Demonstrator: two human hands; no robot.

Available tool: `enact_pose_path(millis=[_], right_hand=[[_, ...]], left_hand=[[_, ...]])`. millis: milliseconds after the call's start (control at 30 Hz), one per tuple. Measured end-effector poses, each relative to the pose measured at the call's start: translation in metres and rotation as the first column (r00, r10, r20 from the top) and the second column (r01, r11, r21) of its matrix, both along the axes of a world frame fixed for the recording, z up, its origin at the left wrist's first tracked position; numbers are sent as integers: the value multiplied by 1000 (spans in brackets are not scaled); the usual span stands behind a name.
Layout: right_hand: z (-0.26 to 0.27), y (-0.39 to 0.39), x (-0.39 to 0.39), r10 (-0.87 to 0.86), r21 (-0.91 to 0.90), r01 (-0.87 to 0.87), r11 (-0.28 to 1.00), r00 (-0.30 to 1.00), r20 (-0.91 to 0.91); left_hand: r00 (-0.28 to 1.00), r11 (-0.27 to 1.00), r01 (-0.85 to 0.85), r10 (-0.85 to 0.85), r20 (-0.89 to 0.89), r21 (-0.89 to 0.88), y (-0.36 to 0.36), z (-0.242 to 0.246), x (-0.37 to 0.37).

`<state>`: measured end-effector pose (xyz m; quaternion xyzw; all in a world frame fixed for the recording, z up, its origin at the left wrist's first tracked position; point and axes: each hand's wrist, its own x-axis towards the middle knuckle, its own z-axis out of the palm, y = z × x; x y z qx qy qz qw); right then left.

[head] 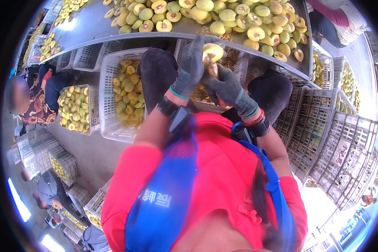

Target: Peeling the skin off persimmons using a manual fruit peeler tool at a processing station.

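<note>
Near the edge of a metal table [94, 35], my left hand [190, 63], in a grey glove, holds a halved yellow-green fruit [213, 52] with its cut face up. My right hand [226, 85], gloved too, grips the wooden handle of a small pitting tool [212, 70]. The tool's metal tip is at the middle of the fruit's cut face. Above my hands, many halved fruits [217, 28] are heaped on the table, with small brown bits [223, 36] beside them. Below my hands, brown pits and scraps [199, 94] lie in a crate, partly hidden by my hands.
A white plastic crate of fruit halves [129, 94] stands left of my legs, with another crate [94, 107] beyond it. Stacked crates [346, 157] stand at the right. A co-worker [34, 100] sits at the left; another person [340, 22] is at the upper right.
</note>
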<state>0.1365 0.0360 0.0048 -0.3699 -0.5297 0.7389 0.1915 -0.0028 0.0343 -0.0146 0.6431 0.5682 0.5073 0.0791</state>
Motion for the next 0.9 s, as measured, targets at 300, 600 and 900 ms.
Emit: enact_pose_path(millis=[300,600,900], right_hand=[[-2,3,8,144,203,-141,969,990,1],[4,2,15,271,-408,-427,807,881,-387],[-12,-10,-13,388,-132,-419,899,898,-209]], left_hand=[[645,900,413,-183,742,-137,4,27,0],[747,880,471,-357,562,-67,-6,22,-10],[1000,998,-17,17,0,55,-39,15,-25]])
